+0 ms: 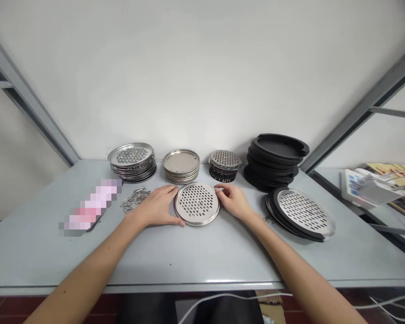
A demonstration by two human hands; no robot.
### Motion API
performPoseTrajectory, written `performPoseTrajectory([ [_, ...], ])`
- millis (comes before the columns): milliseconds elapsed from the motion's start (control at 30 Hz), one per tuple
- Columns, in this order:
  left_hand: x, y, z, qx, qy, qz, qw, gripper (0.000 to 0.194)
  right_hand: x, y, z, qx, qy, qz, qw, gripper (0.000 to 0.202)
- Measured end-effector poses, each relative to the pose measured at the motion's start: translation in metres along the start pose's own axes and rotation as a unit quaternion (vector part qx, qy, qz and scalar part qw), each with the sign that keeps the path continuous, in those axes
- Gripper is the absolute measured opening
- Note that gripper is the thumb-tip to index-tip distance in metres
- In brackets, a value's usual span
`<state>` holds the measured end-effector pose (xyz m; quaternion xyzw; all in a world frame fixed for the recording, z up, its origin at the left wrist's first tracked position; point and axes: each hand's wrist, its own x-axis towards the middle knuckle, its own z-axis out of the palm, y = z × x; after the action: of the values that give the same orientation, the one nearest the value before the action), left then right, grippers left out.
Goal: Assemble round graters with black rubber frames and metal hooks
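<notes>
A round perforated metal disc lies flat on the grey table, with a metal rim showing around its edge. My left hand holds its left side, fingers at the upper left and thumb at the lower left. On the opposite side, my right hand has its fingertips curled against the upper right rim. Small metal wire clips are heaped just beyond my left hand. To the right of my right forearm, perforated discs with black rims lie stacked and tilted.
Along the wall stand stacks of perforated metal trays, shallow solid metal trays, smaller perforated discs and black round holders. A pixelated pink object lies at left. Beyond the right frame sits a power strip with cables.
</notes>
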<state>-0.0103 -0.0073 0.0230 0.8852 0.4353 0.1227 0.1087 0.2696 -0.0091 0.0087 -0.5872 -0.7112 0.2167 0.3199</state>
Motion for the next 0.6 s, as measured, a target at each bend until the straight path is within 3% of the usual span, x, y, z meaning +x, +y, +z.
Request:
performPoseTrajectory([
  [100,0.0,-0.001,0.001,-0.022,0.003,0.018,1.0,0.109,-0.001,-0.002,-0.004,-0.051,0.035,-0.037,0.997,0.03],
  [200,-0.001,-0.003,0.002,-0.036,-0.004,0.039,0.999,0.111,-0.002,-0.001,-0.008,-0.033,0.009,-0.086,0.996,0.035],
  [267,-0.001,-0.003,0.002,-0.038,-0.007,0.045,0.998,0.11,-0.004,0.001,-0.011,-0.013,-0.054,-0.129,0.99,0.05],
  [400,-0.001,-0.001,0.001,-0.047,-0.006,0.053,0.997,0.103,-0.008,0.005,-0.015,-0.03,-0.176,-0.197,0.964,0.101],
  [467,-0.001,0.0,0.0,-0.049,-0.006,0.058,0.997,0.101,-0.009,0.006,-0.015,-0.043,-0.192,-0.205,0.959,0.112],
  [600,-0.001,0.003,0.0,-0.044,-0.004,0.063,0.997,0.105,-0.009,0.004,-0.013,-0.045,-0.174,-0.212,0.961,0.113],
])
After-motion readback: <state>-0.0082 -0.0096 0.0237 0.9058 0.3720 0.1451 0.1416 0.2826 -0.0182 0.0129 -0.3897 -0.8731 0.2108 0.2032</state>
